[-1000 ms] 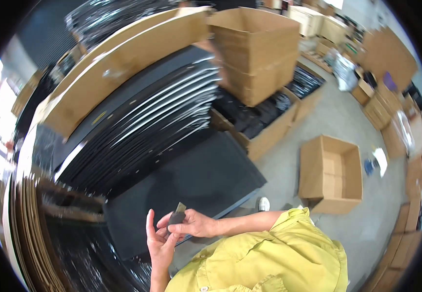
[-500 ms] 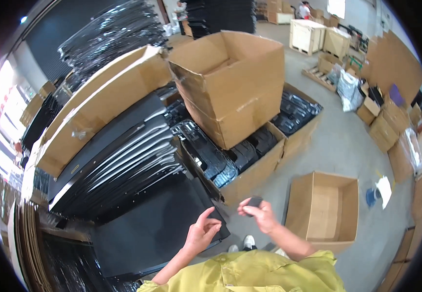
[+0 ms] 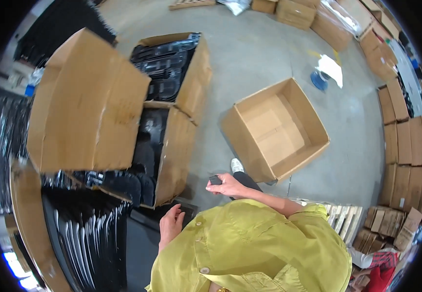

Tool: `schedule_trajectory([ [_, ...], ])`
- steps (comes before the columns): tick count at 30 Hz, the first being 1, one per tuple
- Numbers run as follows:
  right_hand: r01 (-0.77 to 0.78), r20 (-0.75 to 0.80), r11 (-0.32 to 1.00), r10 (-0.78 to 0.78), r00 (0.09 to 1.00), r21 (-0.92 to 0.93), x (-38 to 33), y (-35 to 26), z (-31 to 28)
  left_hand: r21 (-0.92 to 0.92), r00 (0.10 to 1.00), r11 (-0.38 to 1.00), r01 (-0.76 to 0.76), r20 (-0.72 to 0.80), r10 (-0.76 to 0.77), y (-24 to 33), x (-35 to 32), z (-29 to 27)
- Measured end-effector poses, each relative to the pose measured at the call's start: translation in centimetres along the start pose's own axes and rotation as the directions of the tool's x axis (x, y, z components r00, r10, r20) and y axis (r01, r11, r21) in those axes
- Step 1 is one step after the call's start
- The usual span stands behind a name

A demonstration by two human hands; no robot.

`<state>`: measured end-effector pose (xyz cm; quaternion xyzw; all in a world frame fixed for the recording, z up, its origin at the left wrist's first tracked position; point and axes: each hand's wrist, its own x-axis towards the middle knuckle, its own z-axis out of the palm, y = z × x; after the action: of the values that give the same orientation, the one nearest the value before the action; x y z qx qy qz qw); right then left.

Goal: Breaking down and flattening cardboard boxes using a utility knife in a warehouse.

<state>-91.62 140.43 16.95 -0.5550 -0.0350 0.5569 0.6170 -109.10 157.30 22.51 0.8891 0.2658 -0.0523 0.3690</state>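
Observation:
My right hand (image 3: pixel 229 187) is closed around a small dark block-like piece (image 3: pixel 215 180), its exact kind not clear. It is over the floor, short of an open cardboard box (image 3: pixel 244 138). My left hand (image 3: pixel 171 224) holds nothing, its fingers loosely bent and apart. Beside it lies a flat black panel (image 3: pixel 140 243), partly hidden by my arm and shirt. Just beyond the left hand stands a long cardboard carton (image 3: pixel 174 158) with black moulded plastic parts (image 3: pixel 145 158) inside.
A large cardboard box (image 3: pixel 91 109) rests tilted over the carton at left. Black sheets (image 3: pixel 87 238) with pale edges stand stacked at lower left. A blue round object (image 3: pixel 319 80) with white sheeting is on the floor. Stacked cartons (image 3: pixel 403 141) line the right; a wooden pallet (image 3: pixel 340 221) lies behind me.
My view has turned to the right and down, so the open box appears nearer the middle. The right hand keeps the dark piece; the left hand is still without anything in it.

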Motion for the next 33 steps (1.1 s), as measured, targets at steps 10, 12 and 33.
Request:
schedule_trajectory([
  [10, -0.429, -0.73, 0.726, -0.144, 0.669, -0.537, 14.0, 6.3, -23.7, -0.082, 0.817, 0.94, 0.331, 0.523, -0.242, -3.3, 12.5, 4.8],
  [12, -0.554, -0.833, 0.713, -0.077, 0.548, -0.43, 17.6, 11.4, -27.0, 0.006, 0.741, 0.906, 0.424, 0.572, -0.351, -5.5, 15.4, 6.2],
  [33, -0.533, -0.956, 0.793, -0.252, 0.153, -0.294, 12.7, -3.5, -39.8, 0.143, 0.781, 0.99, 0.017, 0.616, -0.103, -7.5, 30.0, 11.8],
])
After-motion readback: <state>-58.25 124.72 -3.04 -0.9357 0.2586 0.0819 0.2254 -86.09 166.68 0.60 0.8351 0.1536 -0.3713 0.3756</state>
